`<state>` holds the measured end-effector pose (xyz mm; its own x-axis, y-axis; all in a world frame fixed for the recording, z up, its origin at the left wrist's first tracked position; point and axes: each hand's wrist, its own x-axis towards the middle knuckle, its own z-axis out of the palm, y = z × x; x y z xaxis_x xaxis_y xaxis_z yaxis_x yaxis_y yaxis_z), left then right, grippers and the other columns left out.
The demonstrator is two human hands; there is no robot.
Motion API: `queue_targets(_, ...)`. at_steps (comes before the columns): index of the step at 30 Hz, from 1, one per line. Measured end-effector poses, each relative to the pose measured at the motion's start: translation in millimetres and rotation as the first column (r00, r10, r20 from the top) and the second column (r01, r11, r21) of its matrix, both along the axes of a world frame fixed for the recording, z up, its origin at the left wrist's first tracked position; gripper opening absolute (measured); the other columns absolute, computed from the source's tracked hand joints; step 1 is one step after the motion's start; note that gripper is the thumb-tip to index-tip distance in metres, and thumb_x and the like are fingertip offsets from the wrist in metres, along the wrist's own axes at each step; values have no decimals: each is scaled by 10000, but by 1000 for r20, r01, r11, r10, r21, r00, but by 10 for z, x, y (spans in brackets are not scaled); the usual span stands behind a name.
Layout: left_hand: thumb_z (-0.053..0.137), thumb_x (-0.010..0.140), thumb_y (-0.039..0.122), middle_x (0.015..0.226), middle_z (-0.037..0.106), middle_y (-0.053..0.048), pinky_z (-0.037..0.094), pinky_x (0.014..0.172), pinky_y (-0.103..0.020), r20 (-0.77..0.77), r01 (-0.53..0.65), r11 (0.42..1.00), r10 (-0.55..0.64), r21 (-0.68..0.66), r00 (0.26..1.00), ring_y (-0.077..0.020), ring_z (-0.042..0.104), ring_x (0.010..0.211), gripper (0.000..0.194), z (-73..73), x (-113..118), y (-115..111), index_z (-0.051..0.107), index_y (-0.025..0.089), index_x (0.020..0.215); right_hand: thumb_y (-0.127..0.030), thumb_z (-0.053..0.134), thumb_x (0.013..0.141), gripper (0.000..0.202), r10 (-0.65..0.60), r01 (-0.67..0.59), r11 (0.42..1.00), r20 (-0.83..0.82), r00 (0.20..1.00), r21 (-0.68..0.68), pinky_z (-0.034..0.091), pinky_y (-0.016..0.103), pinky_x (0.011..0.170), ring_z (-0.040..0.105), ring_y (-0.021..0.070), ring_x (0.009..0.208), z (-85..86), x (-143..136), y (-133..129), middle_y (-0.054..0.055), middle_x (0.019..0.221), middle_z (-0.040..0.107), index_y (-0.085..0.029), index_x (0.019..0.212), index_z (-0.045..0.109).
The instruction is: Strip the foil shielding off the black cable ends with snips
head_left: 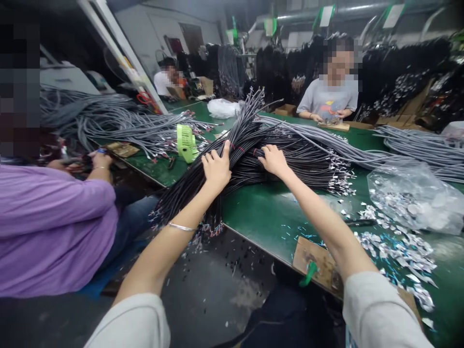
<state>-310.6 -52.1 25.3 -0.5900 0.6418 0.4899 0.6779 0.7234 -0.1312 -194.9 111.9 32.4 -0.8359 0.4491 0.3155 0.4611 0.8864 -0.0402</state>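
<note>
Bundles of black cables (290, 166) with stripped ends lie across the green table, some hanging over its near edge. My left hand (217, 166) rests on top of the left bundle, thumb stretched forward and fingers spread over the cables beside a red tie. Just to the right, my right hand (272, 159) has its fingers curled on the black cables near another red tie. The fingertips press into the pile and are partly hidden.
Grey cables (358, 153) run behind the pile to the right. A green fan (186, 143) stands at left. Foil scraps (406, 251), a plastic bag (416, 198) and a wooden board (315, 263) are on the right. A person in purple (54, 227) sits close at left; others work behind.
</note>
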Motion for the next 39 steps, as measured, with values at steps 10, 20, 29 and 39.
queue_targets(10,406,878,158,1264,424,-233,373,921,-482,69,33,997,-37,63,997,-345,473,1139,691,19,-36,321,50,157,1470,-647,335,861,646,-102,103,994,49,994,-31,314,485,907,622,316,955,-140,-664,269,224,998,673,-72,1036,573)
queue_targets(20,632,774,279,1358,325,-273,451,856,-465,172,-39,997,28,66,985,-391,477,1139,923,244,-186,396,41,141,1470,-396,501,839,434,31,-46,993,131,991,111,243,468,935,646,339,899,64,-245,71,236,969,676,-9,1022,573)
queue_targets(29,596,732,465,1362,351,-146,423,915,-423,111,107,988,-120,115,987,-323,434,1154,974,101,-356,292,70,94,1464,-283,568,759,347,50,-111,954,216,975,280,293,448,931,665,301,833,697,916,20,156,863,702,-18,980,606)
queue_targets(39,723,633,531,1438,276,-236,367,987,-566,149,182,974,-202,137,968,-419,352,1256,1139,106,-179,225,67,100,1458,-501,184,784,702,-158,334,692,-318,935,640,358,500,705,608,389,895,1808,2876,-242,144,1063,669,-78,1111,638)
